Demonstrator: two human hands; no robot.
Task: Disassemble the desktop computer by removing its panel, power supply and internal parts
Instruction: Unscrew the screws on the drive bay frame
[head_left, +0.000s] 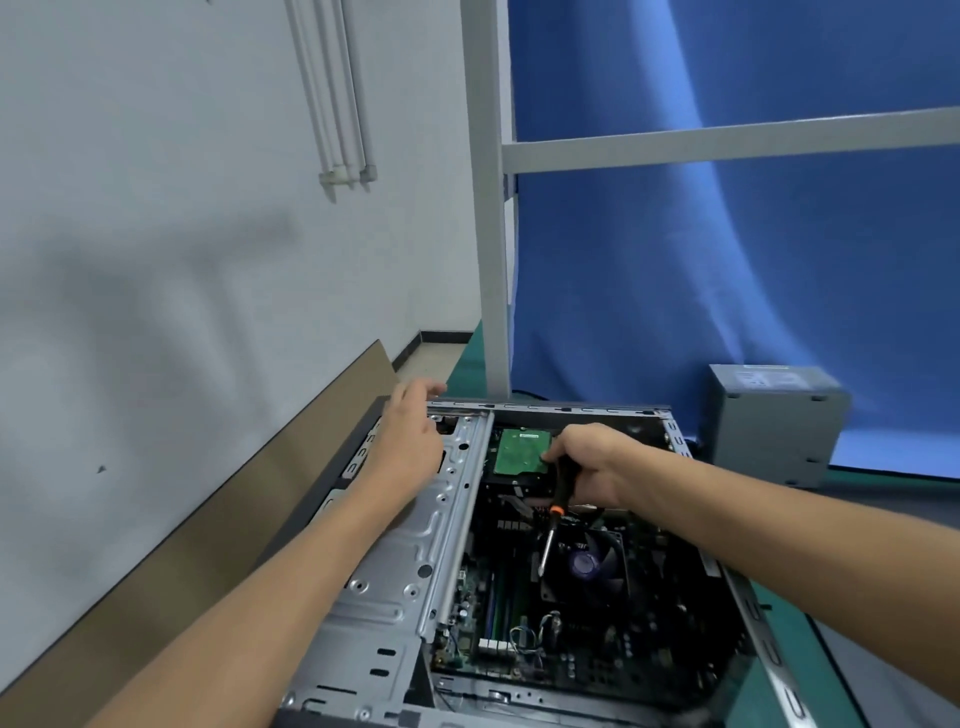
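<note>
Flanking the hard drive (522, 451): left hand (411, 437), right hand (589, 462).

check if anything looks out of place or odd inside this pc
Nothing looks damaged or spilled. One oddity: the screwdriver hangs tip-down above the CPU fan, engaging no screw. The grey power supply stands outside the case, on the table.

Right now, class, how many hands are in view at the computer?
2. The left hand is over the silver drive cage on the left; the right hand grips a screwdriver beside the hard drive.
</note>
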